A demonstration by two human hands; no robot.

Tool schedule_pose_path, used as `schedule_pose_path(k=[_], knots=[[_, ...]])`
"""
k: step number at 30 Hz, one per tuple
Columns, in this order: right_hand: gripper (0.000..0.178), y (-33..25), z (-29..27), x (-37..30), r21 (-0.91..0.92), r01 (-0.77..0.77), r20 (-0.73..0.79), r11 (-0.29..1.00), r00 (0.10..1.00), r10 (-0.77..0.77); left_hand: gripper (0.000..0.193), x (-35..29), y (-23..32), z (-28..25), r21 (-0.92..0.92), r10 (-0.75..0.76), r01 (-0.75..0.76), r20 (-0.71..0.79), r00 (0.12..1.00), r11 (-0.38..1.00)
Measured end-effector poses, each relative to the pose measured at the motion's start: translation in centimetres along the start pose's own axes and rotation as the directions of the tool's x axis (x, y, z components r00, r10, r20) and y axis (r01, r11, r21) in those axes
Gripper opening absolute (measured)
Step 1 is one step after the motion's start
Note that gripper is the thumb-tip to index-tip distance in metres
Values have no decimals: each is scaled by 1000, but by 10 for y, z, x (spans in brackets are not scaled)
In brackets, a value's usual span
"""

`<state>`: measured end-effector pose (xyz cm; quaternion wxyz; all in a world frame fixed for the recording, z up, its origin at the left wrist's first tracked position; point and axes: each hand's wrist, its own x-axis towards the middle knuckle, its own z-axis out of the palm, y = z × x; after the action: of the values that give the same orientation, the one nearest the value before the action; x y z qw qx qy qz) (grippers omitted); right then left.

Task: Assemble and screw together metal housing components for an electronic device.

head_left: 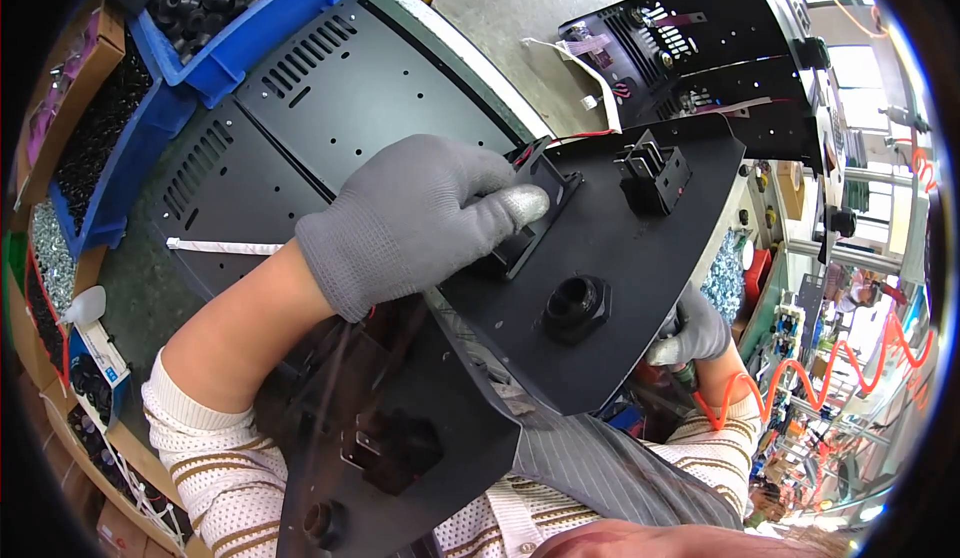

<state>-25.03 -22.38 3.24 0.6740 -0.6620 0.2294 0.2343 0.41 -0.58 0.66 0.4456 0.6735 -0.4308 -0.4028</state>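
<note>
My left hand (405,223), in a grey glove, pinches a black rectangular part (545,220) against a black metal panel (625,278), thumb on its outer face. A black power socket (655,173) with metal prongs and a black threaded fitting with a hex nut (577,308) are mounted on the same panel. My right hand (703,328), also gloved, is curled around an air tool (686,375) below the panel's right edge. The panel hides the tool's front end. A second black panel (440,458) with a similar socket and fitting lies nearer to me.
Slotted black sheets (375,88) lie behind my left hand. Blue bins (265,33) of small black parts stand at the far left. A black housing with wires (740,63) stands far right. A coiled orange hose (800,368) runs right from the tool.
</note>
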Motion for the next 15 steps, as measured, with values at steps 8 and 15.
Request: schedule_pose_path(k=[8,15], knots=[[72,-12,-1,4,-81,-4,-19,997,1000,2,33,0,3,-4,123,26,-30,30,999,992],[72,-3,-9,3,-307,82,-52,948,993,-103,35,-1,16,1,187,-33,24,48,998,982]])
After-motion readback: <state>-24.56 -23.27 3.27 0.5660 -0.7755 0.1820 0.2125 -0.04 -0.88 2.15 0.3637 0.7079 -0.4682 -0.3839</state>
